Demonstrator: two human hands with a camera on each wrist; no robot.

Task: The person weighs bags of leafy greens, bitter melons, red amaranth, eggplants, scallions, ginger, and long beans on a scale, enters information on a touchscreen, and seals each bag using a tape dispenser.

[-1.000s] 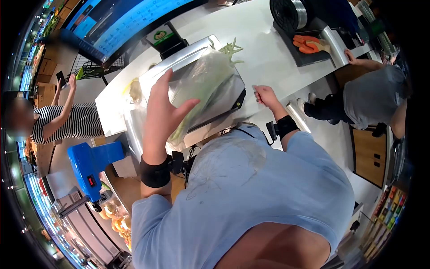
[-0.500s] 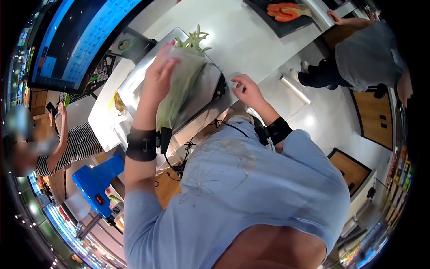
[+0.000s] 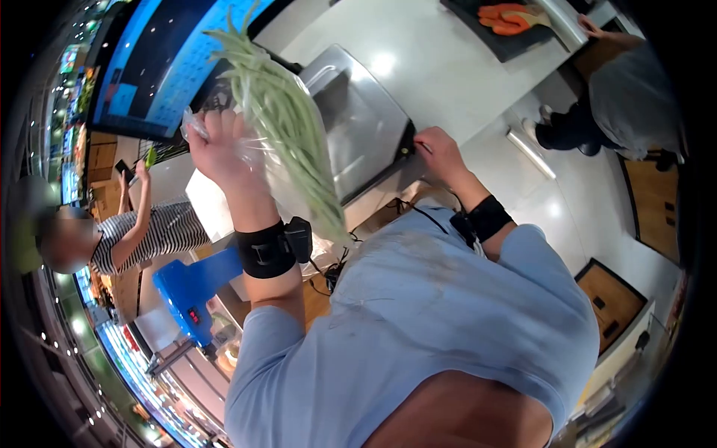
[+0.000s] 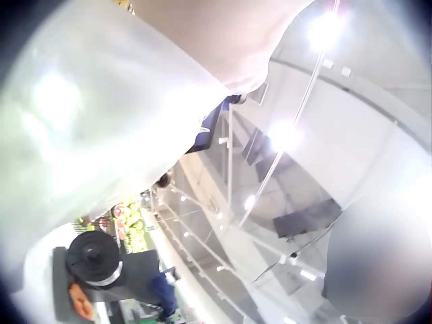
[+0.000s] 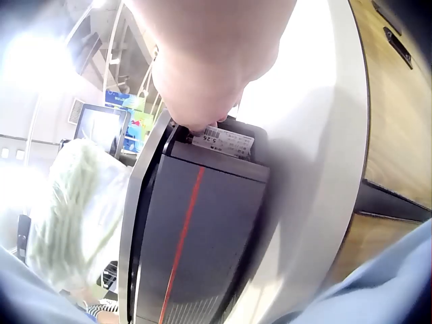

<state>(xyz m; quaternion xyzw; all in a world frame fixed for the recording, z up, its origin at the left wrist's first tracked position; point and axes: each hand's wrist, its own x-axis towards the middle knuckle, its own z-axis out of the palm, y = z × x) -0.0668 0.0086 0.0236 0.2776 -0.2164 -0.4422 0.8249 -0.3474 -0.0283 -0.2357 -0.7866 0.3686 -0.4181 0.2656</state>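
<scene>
Pale blue shirt: nearest item, the wearer's own, filling the lower head view.

Item 1. Left hand, black wrist strap below it. Fingers clenched round the gathered neck of the clear plastic bag, which hangs raised in the air in front of the screen, above and left of the scale. The bag holds long green beans. 1 second ago it lay flat on the platter under an open palm; it is now lifted clear and touches nothing but the hand.

Item 2. Right hand. Fingertips closed on the printed label at the slot on the scale's front edge. Earlier it rested apart on the counter.

Item 3. Scale, steel platter now bare. Judgement: the weighing looks finished, with the labelling step in hand.

Item 4. Blue handheld device, low left, beside the counter's near end.

Item 5. White counter, carrying the scale.

Item 6. Orange gloves on a black tray, far end, well apart.

Item 7. Blue screen, behind the bag.

Item 8. Person in a striped top, far left.
</scene>
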